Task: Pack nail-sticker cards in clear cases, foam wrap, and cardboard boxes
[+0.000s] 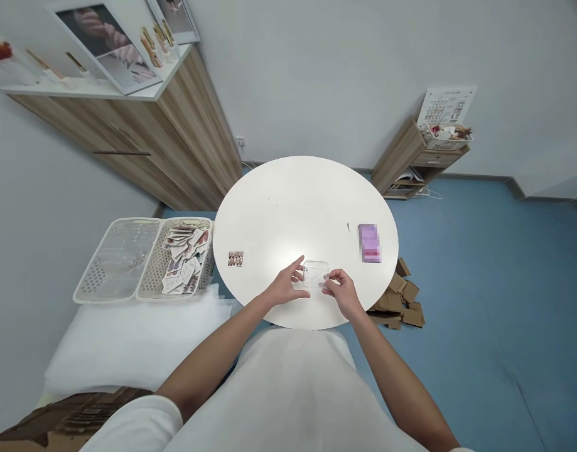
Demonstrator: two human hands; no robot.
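Observation:
A small clear plastic box (316, 272) is between my hands, near the front of the round white table (288, 194). My right hand (341, 290) pinches its right side between thumb and fingers. At the box's left side is my left hand (288, 284), thumb and fingers spread apart; whether its fingertips touch the box I cannot tell. To the left lies a small card of dark reddish press-on nails (235, 258). A purple box (370, 243), partly blurred, lies on the right side of the table, with a small dark object (348, 227) beside it.
Left of the table stand two white baskets: one holds many nail cards (187, 257), the other clear plastic pieces (128, 257). They rest by white wrapping material (137, 345). Flattened cardboard (396, 300) lies on the floor at right. A wooden cabinet (194, 125) stands behind left.

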